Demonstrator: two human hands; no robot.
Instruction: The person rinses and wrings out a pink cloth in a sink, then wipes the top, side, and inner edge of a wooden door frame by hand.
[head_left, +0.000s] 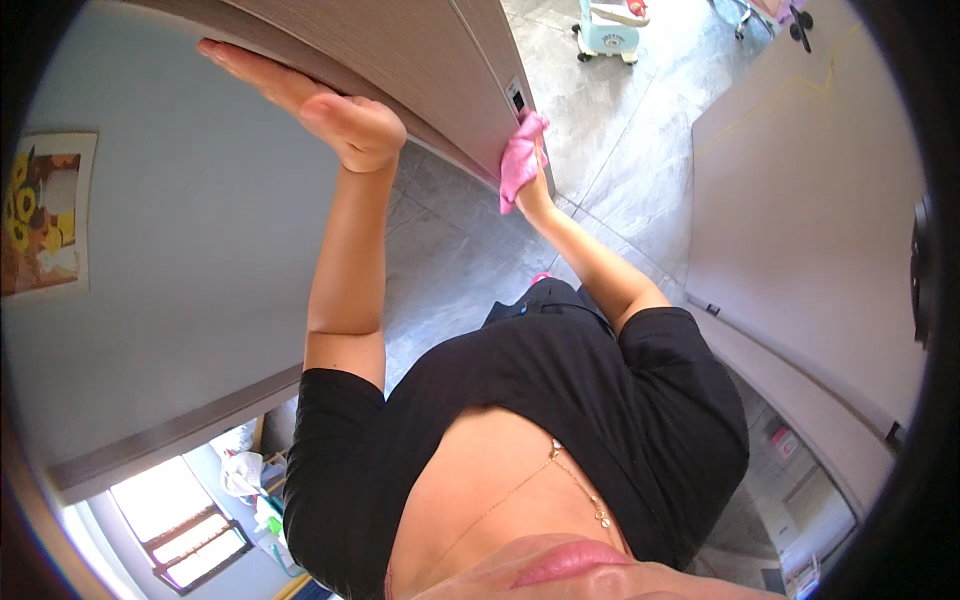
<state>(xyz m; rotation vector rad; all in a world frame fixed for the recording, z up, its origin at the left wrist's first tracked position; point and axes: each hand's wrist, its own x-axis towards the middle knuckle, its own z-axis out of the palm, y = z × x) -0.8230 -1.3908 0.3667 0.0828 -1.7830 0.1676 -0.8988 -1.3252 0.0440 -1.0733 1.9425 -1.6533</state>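
Observation:
My left hand is raised with its fingers stretched out flat along the casing edge of a brown wood-grain door frame. It holds nothing, and part of the palm side is hidden. In my right hand is a pink cloth, pressed to the lower part of the same frame. Just above the cloth, a metal strike plate with a dark opening is set into the frame. The cloth covers most of my right fingers.
To the right stands a pale door with a black handle. Beyond the frame, a light-blue wheeled children's item is on the grey tile floor. A sunflower picture hangs on the left wall; a window is below it.

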